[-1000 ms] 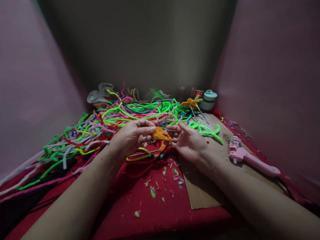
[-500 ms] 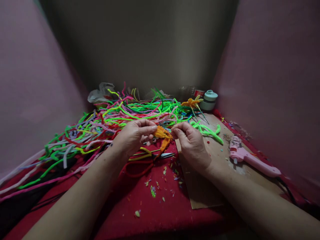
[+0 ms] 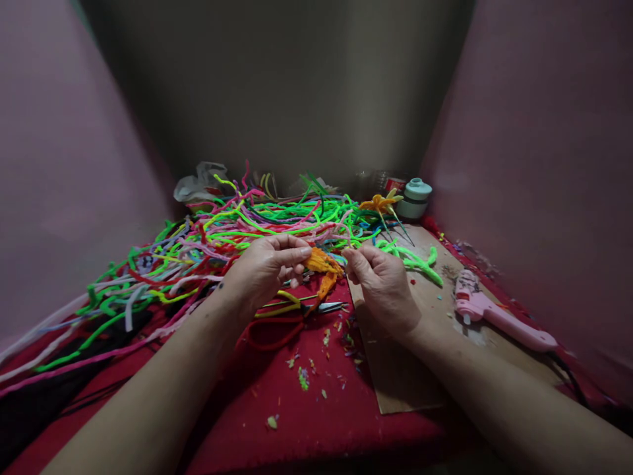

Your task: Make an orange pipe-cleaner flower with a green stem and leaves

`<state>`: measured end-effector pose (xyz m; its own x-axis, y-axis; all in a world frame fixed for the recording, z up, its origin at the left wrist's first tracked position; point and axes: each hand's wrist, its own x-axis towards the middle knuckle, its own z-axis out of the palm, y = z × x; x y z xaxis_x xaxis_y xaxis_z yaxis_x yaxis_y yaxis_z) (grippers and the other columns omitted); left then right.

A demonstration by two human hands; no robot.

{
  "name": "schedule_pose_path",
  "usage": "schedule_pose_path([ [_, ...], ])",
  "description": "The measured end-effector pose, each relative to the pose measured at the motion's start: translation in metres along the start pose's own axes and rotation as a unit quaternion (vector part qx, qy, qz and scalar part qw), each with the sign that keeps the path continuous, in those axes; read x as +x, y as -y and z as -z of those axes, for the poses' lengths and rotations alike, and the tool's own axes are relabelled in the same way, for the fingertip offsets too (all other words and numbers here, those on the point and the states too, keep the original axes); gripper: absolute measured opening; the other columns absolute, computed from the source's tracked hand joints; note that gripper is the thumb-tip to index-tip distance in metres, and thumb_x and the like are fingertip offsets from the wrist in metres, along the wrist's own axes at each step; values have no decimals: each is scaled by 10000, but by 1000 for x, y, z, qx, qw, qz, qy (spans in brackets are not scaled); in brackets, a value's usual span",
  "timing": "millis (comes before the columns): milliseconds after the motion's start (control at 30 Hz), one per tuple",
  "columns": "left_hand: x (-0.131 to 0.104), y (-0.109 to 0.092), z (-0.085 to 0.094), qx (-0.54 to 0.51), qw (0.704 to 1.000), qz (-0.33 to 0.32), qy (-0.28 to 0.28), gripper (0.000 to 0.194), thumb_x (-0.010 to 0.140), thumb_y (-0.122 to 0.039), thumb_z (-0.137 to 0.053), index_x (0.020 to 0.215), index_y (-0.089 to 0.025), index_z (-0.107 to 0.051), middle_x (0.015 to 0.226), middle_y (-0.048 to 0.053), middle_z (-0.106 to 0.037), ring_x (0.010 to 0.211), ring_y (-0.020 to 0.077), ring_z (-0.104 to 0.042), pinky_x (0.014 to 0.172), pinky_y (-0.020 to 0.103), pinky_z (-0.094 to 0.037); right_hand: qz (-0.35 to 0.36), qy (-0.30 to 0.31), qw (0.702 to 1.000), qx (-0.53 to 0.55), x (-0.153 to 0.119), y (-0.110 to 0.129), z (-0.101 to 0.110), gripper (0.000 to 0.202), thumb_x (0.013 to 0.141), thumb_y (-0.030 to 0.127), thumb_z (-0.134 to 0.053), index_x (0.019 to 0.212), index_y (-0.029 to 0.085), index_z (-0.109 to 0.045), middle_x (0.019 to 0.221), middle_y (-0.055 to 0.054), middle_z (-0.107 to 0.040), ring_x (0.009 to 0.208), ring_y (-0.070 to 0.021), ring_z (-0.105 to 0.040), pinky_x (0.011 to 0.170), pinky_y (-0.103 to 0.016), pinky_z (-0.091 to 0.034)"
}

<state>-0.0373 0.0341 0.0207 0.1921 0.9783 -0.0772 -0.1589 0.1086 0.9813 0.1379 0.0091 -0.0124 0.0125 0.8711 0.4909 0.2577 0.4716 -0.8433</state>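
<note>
Head view: 1 camera, cardboard [image 3: 403, 379] as landmark, 1 sheet.
Left hand: 1 [image 3: 262, 267], left of cardboard; thumb and fingertips closed on the orange piece.
Orange piece: 1 [image 3: 321, 260], fuzzy, just beside cardboard's upper left edge, between the hands; upper part in the left hand's pinch, a narrow strip hanging down toward the scissors.
Right hand: 1 [image 3: 383, 287], over cardboard's left part; thumb and index pinched shut, near the orange piece; can't tell if anything thin is in the pinch.
Scissors: 1 pair by the look of it [image 3: 331, 307], left of cardboard; 1 yellow loop, 1 red loop, blade pointing at cardboard.
Glue gun: 1 [image 3: 504, 321], pink, lying on cardboard's right side.
Green piece: 1 bunch [image 3: 420, 265], on cardboard's far part; strand count unclear.
Flowers: 2 [image 3: 378, 202], 1 orange, 1 yellow, at cardboard's far end, 2 green stems seen.
Jar: 1 [image 3: 414, 201], pale lid, upright, beyond cardboard.
Pipe cleaners: too many to count [image 3: 267, 231], mixed colors, big heap left of and beyond cardboard.
Plastic bag: 1 [image 3: 195, 188], far left of cardboard, behind heap.
Scraps: many [image 3: 303, 379], tiny, on red cloth [image 3: 316, 435] left of cardboard.
</note>
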Motion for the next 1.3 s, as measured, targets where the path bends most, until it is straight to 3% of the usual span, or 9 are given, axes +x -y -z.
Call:
schedule_pose_path([
  [167, 0, 0, 0, 5, 1000, -4, 0, 169, 595, -136, -753, 679, -101, -611, 583, 5, -607, 414, 57, -513, 388, 166, -400, 32, -7, 999, 12, -1, -1, -3, 50, 812, 187, -536, 763, 188, -524, 722, 0, -537, 667, -126, -487, 642, -265, -405],
  [500, -4, -4, -5, 3, 1000, 6, -6, 144, 604, -109, -731, 673, -97, -605, 558, 6, -601, 401, 57, -515, 377, 155, -395, 21, -8, 999, -32, 0, -2, 0, 350, 908, 373, -419, 601, 204, -423, 574, 27, -412, 543, -109, -388, 552, -267, -332],
  [567, -5, -4, -5, 2, 1000, 6, -10, 157, 596, -111, -740, 675, -97, -605, 565, 7, -605, 402, 56, -515, 377, 156, -395, 34, -18, 999, -29, 0, -2, -1, 299, 893, 343, -448, 627, 206, -435, 596, 23, -436, 567, -117, -416, 574, -268, -356],
  [667, -4, -4, -4, -2, 1000, 3, -11, 167, 595, -117, -747, 686, -96, -608, 562, 2, -604, 403, 57, -516, 381, 160, -403, 62, -18, 998, -12, -1, -2, -4, 51, 813, 218, -545, 813, 213, -494, 758, -4, -527, 706, -142, -505, 683, -282, -420],
  [733, -3, -3, -3, -4, 1000, 0, -7, 163, 605, -123, -744, 698, -95, -613, 563, -1, -603, 403, 56, -513, 380, 162, -407, 71, 6, 997, -22, -2, -2, -6, 190, 746, 176, -613, 893, 218, -499, 842, -22, -549, 768, -157, -530, 728, -296, -439],
  [900, -2, -2, -4, -3, 1000, -3, 6, 104, 646, -108, -705, 683, -97, -608, 568, 6, -604, 402, 61, -518, 377, 167, -423, 76, 22, 993, -87, -4, -2, -5, 85, 760, 149, -595, 790, 200, -534, 778, -29, -585, 729, -162, -553, 711, -310, -444],
  [1300, -2, 0, -4, -2, 1000, -7, 25, 107, 638, -108, -709, 654, -97, -605, 537, 17, -607, 393, 78, -523, 364, 178, -452, 101, 19, 990, -92, -6, -6, -5, 49, 814, 189, -586, 776, 189, -618, 756, -34, -657, 720, -159, -604, 681, -308, -470],
])
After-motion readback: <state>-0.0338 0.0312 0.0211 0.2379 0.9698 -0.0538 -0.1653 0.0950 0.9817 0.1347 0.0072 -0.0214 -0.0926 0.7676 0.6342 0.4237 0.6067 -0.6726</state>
